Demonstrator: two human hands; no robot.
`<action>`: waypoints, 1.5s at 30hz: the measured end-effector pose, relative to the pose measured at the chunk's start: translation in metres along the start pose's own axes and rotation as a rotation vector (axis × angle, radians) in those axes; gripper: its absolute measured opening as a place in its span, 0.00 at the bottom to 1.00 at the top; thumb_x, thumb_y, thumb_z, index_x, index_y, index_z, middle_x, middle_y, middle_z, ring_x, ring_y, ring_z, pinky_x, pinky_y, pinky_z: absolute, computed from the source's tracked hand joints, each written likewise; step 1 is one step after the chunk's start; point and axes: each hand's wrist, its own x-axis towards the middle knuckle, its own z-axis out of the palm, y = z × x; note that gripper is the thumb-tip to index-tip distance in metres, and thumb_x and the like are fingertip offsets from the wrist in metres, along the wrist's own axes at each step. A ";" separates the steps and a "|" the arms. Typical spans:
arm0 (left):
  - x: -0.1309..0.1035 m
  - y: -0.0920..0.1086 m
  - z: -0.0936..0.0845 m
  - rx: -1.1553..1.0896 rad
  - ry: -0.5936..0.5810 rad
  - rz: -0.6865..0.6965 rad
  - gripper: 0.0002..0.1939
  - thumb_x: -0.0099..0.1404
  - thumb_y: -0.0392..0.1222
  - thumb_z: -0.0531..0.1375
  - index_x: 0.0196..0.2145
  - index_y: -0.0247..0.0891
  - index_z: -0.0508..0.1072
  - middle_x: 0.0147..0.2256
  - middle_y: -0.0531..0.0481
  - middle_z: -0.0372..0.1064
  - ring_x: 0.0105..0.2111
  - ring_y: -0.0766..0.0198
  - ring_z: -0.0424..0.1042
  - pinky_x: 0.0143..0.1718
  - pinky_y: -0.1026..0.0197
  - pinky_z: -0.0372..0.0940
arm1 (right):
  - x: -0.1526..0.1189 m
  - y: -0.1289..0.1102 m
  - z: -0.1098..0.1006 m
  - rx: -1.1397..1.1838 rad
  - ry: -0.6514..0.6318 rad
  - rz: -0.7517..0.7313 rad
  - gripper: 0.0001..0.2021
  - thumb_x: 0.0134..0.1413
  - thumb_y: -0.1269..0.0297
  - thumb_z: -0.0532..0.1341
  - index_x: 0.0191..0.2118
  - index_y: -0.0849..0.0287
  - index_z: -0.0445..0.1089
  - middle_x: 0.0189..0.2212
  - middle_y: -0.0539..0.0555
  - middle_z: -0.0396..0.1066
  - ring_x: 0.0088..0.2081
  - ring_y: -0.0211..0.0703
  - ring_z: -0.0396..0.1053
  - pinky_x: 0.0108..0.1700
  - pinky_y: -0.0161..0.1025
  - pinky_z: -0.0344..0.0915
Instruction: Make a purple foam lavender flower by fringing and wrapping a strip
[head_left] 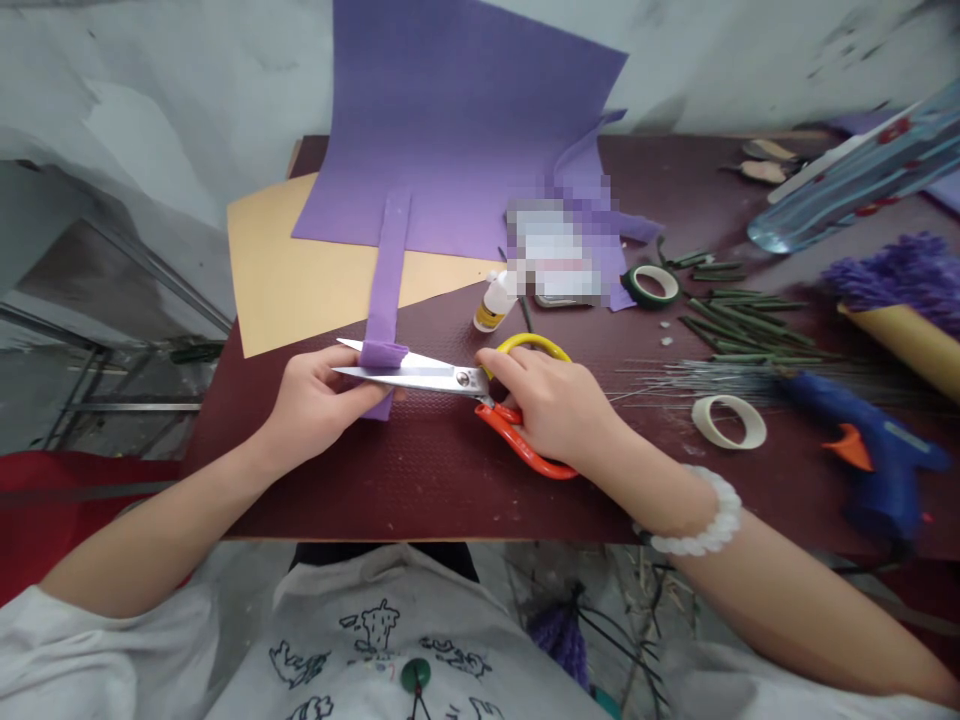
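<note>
Pinching is done at left by the left hand (315, 400), grip closed on the purple strip (388, 275) above the counter (300, 490), the strip's folded part lying between the parted blades of the scissors (463, 379); at right, their handles are clamped in the right hand's (559, 395) grip. For a clean cut, the strip should probably be held taut, square to the blades, left fingertips clear.
</note>
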 end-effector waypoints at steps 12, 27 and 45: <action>-0.002 0.007 0.002 0.010 0.014 0.001 0.09 0.50 0.37 0.68 0.32 0.35 0.79 0.27 0.51 0.77 0.27 0.64 0.75 0.33 0.62 0.73 | -0.003 0.000 -0.002 -0.049 0.047 -0.037 0.17 0.53 0.68 0.51 0.47 0.63 0.68 0.27 0.56 0.71 0.26 0.45 0.64 0.26 0.37 0.51; 0.000 0.008 0.003 -0.033 -0.028 0.048 0.08 0.56 0.40 0.64 0.35 0.36 0.77 0.24 0.53 0.74 0.25 0.65 0.73 0.31 0.62 0.71 | -0.006 -0.001 -0.008 0.112 -0.009 -0.010 0.16 0.57 0.67 0.50 0.51 0.62 0.63 0.35 0.59 0.71 0.35 0.47 0.66 0.34 0.39 0.61; -0.005 0.013 0.002 0.026 -0.017 0.056 0.04 0.56 0.38 0.62 0.30 0.39 0.77 0.22 0.54 0.71 0.24 0.63 0.72 0.30 0.60 0.69 | -0.005 -0.001 -0.007 0.142 -0.046 -0.012 0.19 0.59 0.65 0.48 0.55 0.64 0.60 0.40 0.63 0.69 0.37 0.51 0.67 0.35 0.42 0.63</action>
